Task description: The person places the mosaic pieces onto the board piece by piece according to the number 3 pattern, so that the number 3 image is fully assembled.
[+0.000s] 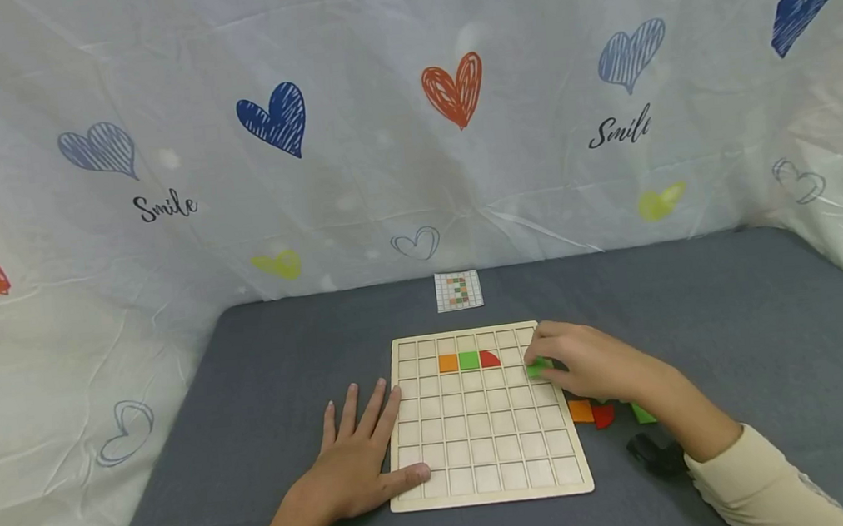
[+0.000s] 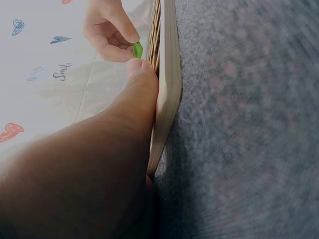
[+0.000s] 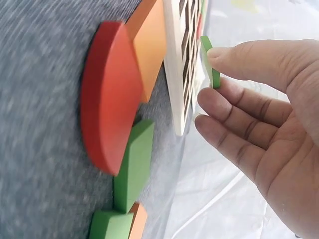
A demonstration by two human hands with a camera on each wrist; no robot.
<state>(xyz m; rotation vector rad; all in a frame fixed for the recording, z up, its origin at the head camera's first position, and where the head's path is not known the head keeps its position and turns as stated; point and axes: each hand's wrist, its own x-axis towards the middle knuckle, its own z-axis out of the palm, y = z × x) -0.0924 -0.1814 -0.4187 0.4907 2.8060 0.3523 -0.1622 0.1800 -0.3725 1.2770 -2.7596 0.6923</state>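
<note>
A pale wooden grid board (image 1: pixel 492 497) lies on the grey table. One row near its far edge holds an orange square tile (image 1: pixel 449 363), a green square tile (image 1: pixel 468 361) and a red quarter-round tile (image 1: pixel 489 359). My right hand (image 1: pixel 584 359) pinches another green tile (image 3: pixel 215 69) between thumb and fingers, over the board's right side. With fingers spread, my left hand (image 1: pixel 359 456) lies at the board's left edge, its thumb resting on the near-left corner area. The left wrist view shows that thumb (image 2: pixel 142 79) against the board's side.
Right of the board lie loose tiles: an orange one (image 1: pixel 581 411), a red quarter-round (image 1: pixel 604 415) and a green one (image 1: pixel 643 414), partly behind my right arm. A small printed pattern card (image 1: pixel 458 291) lies beyond the board. A white curtain (image 1: pixel 356 202) with hearts hangs behind the table.
</note>
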